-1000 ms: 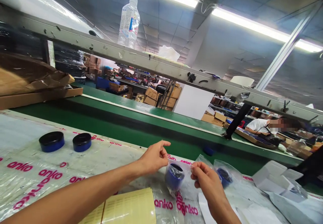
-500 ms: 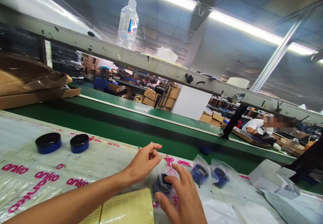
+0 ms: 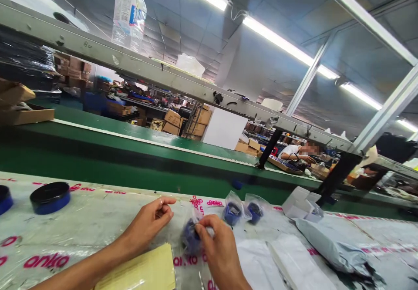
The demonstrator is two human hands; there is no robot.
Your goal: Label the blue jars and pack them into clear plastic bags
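My right hand [image 3: 220,248] is closed, thumb and fingers pinched at the edge of a clear plastic bag with a round blue-and-black piece [image 3: 192,236] inside. That bagged piece rests on the table. Just left of it my left hand [image 3: 152,218] hovers with curled fingers pressed together; whatever they may hold cannot be made out. Below the left wrist lies a yellow sheet of labels [image 3: 146,268]. Two more bagged blue pieces, one [image 3: 232,213] beside the other [image 3: 255,212], stand beyond my right hand. Farther left sits an unbagged blue round piece with a black top [image 3: 50,197].
A white open box [image 3: 302,203] and a grey plastic bag [image 3: 333,242] lie to the right, near white bags [image 3: 277,259]. Behind the table runs a green conveyor belt [image 3: 130,163]. A shelf beam [image 3: 170,76] carrying a bottle [image 3: 129,18] crosses above. A person [image 3: 294,153] works farther back.
My right hand has gone from spread fingers to a pinch on the bagged piece. The left hand stays curled beside it. The view has turned to the right.
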